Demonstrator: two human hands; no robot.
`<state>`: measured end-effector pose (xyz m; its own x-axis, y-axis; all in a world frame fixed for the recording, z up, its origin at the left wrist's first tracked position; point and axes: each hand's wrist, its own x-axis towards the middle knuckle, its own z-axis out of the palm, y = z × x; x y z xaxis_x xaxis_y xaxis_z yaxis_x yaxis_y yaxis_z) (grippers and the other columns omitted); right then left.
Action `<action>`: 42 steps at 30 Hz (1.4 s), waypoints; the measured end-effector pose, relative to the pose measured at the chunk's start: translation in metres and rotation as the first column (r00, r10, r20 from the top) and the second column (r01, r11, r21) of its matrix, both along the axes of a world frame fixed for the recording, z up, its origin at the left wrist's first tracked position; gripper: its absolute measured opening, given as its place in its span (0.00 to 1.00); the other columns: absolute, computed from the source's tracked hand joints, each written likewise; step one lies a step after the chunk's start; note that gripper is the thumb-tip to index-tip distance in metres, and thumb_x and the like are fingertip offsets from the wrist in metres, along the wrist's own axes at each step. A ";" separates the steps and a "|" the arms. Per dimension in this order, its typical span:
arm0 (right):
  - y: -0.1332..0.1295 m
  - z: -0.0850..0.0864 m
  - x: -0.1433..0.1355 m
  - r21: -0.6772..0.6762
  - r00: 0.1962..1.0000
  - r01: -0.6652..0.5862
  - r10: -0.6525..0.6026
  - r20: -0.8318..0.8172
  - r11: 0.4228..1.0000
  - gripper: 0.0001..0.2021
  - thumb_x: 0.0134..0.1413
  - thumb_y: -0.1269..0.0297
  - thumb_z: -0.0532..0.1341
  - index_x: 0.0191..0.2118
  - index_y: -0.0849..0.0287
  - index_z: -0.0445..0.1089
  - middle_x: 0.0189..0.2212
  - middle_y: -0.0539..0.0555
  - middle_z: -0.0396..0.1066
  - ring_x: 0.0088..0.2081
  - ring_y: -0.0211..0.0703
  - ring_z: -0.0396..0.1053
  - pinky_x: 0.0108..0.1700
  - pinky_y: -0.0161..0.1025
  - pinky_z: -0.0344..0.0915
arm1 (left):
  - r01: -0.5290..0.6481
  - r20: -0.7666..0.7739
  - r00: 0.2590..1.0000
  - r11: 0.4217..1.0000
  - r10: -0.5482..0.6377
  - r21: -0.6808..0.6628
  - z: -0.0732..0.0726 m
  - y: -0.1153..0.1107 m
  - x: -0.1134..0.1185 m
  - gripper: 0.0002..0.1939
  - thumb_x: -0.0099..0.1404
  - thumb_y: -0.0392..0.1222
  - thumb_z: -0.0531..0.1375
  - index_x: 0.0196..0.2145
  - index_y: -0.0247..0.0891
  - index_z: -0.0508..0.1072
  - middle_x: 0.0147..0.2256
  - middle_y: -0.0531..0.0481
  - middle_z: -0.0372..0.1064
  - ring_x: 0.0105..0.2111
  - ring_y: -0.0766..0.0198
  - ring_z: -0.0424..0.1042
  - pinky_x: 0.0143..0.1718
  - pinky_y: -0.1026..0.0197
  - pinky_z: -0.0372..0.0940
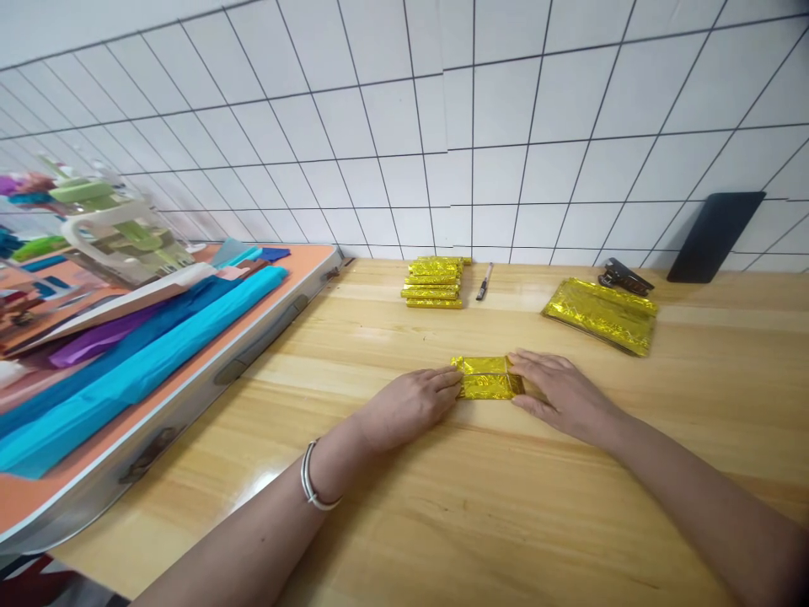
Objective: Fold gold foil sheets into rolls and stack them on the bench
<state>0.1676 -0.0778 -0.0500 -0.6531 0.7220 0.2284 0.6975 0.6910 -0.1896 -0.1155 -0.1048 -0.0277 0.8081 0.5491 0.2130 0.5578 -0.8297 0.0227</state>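
A small folded piece of gold foil paper (485,379) lies flat on the wooden table between my two hands. A crease or fold line runs lengthwise along its middle. My left hand (410,405) presses its closed fingers on the left end of the paper. On the other side, my right hand (562,392) holds the right end, with the fingertips at the far corner and the thumb at the near corner. A silver bangle (309,480) is on my left wrist.
Several rolled gold foil papers (436,282) lie behind, beside a pen (484,282). A gold foil stack (603,316) and a black stapler (624,276) are at right. A dark phone-like slab (716,236) leans on the tiled wall. An orange-topped table (316,257) carries coloured paper (158,362) at left.
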 end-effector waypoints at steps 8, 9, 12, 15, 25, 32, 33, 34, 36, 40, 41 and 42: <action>0.001 0.000 -0.001 -0.001 1.000 -0.016 0.016 -0.013 1.000 0.22 0.58 0.53 0.52 0.55 0.55 0.62 0.57 0.58 0.60 0.58 0.50 0.56 0.56 0.51 0.56 | -0.039 0.046 0.998 0.997 0.036 0.060 -0.010 0.005 0.001 0.11 0.68 0.34 0.48 0.43 0.33 0.67 0.49 0.39 0.67 0.47 0.60 0.70 0.50 0.54 0.65; 0.001 -0.001 0.000 0.000 1.000 -0.017 0.017 -0.016 1.000 0.22 0.57 0.53 0.52 0.55 0.55 0.62 0.57 0.58 0.60 0.58 0.50 0.56 0.56 0.51 0.56 | -0.055 0.066 0.996 0.997 0.051 0.052 -0.012 0.006 0.001 0.11 0.68 0.34 0.48 0.42 0.33 0.68 0.48 0.40 0.68 0.46 0.60 0.70 0.49 0.55 0.66; 0.000 -0.001 0.000 0.002 1.000 -0.013 0.013 -0.008 1.000 0.24 0.57 0.52 0.53 0.56 0.55 0.60 0.57 0.58 0.60 0.58 0.50 0.56 0.56 0.51 0.56 | -0.114 0.140 0.984 0.993 0.114 -0.011 -0.016 0.008 0.001 0.10 0.67 0.35 0.49 0.40 0.35 0.69 0.46 0.43 0.70 0.44 0.62 0.72 0.46 0.59 0.67; -0.001 0.001 -0.001 0.005 1.000 -0.016 0.016 0.020 1.000 0.24 0.57 0.51 0.53 0.56 0.57 0.61 0.57 0.59 0.60 0.58 0.50 0.56 0.56 0.51 0.56 | -0.169 0.235 0.954 0.981 0.187 -0.095 -0.019 0.010 0.001 0.10 0.66 0.35 0.50 0.41 0.37 0.69 0.45 0.46 0.71 0.42 0.65 0.72 0.45 0.62 0.68; -0.005 0.003 -0.006 0.148 0.998 -0.041 0.049 -0.051 0.988 0.14 0.59 0.61 0.53 0.49 0.54 0.68 0.42 0.57 0.71 0.48 0.50 0.63 0.49 0.49 0.63 | -0.176 0.294 0.931 0.972 0.215 -0.154 -0.022 0.011 0.000 0.12 0.66 0.35 0.49 0.41 0.38 0.70 0.44 0.47 0.71 0.41 0.65 0.73 0.45 0.62 0.67; -0.011 0.004 -0.004 0.111 0.994 -0.056 0.066 -0.089 0.992 0.11 0.61 0.63 0.51 0.42 0.54 0.70 0.35 0.55 0.72 0.39 0.46 0.66 0.42 0.44 0.65 | -0.081 0.243 0.963 0.985 0.117 -0.154 -0.016 0.009 -0.005 0.12 0.67 0.37 0.49 0.43 0.38 0.69 0.47 0.46 0.69 0.46 0.64 0.70 0.48 0.61 0.65; -0.011 0.004 -0.003 0.105 0.993 -0.062 0.073 -0.096 0.992 0.11 0.61 0.63 0.51 0.41 0.54 0.70 0.36 0.54 0.72 0.40 0.45 0.66 0.42 0.43 0.65 | -0.066 0.237 0.966 0.985 0.103 -0.159 -0.015 0.008 -0.006 0.12 0.66 0.38 0.50 0.44 0.38 0.69 0.47 0.46 0.69 0.46 0.63 0.69 0.49 0.61 0.65; -0.010 0.003 -0.003 0.098 0.992 -0.062 0.073 -0.107 0.993 0.11 0.60 0.63 0.51 0.41 0.54 0.70 0.36 0.54 0.72 0.40 0.45 0.66 0.42 0.43 0.66 | -0.055 0.232 0.968 0.984 0.094 -0.168 -0.014 0.008 -0.007 0.11 0.66 0.38 0.51 0.45 0.38 0.69 0.48 0.46 0.68 0.47 0.63 0.69 0.50 0.61 0.64; -0.010 0.001 -0.002 0.083 0.989 -0.042 0.053 -0.135 0.996 0.11 0.60 0.63 0.51 0.40 0.53 0.70 0.36 0.53 0.72 0.40 0.45 0.66 0.42 0.43 0.66 | -0.055 0.229 0.968 0.979 0.101 -0.198 -0.013 0.008 -0.009 0.12 0.64 0.40 0.54 0.45 0.39 0.67 0.48 0.46 0.68 0.47 0.62 0.69 0.49 0.61 0.65; -0.007 -0.002 -0.002 0.054 0.989 -0.014 0.022 -0.149 0.998 0.10 0.59 0.63 0.52 0.39 0.53 0.71 0.36 0.52 0.72 0.40 0.45 0.66 0.42 0.43 0.66 | -0.092 0.242 0.958 0.964 0.154 -0.248 -0.013 0.008 -0.008 0.09 0.65 0.38 0.53 0.44 0.39 0.66 0.44 0.47 0.70 0.43 0.64 0.71 0.45 0.62 0.66; -0.007 -0.002 -0.002 0.051 0.990 -0.016 0.023 -0.142 0.999 0.10 0.59 0.63 0.52 0.38 0.53 0.71 0.36 0.53 0.72 0.40 0.45 0.66 0.42 0.43 0.66 | -0.087 0.248 0.957 0.966 0.149 -0.244 -0.013 0.008 -0.007 0.08 0.66 0.37 0.52 0.43 0.39 0.66 0.44 0.47 0.70 0.43 0.64 0.71 0.46 0.62 0.66; -0.007 -0.003 -0.002 0.051 0.991 -0.018 0.025 -0.135 0.999 0.10 0.59 0.63 0.53 0.38 0.54 0.71 0.37 0.53 0.72 0.40 0.45 0.66 0.42 0.43 0.66 | -0.075 0.256 0.957 0.969 0.136 -0.234 -0.013 0.008 -0.007 0.08 0.67 0.37 0.51 0.42 0.39 0.67 0.45 0.48 0.70 0.44 0.64 0.70 0.47 0.61 0.65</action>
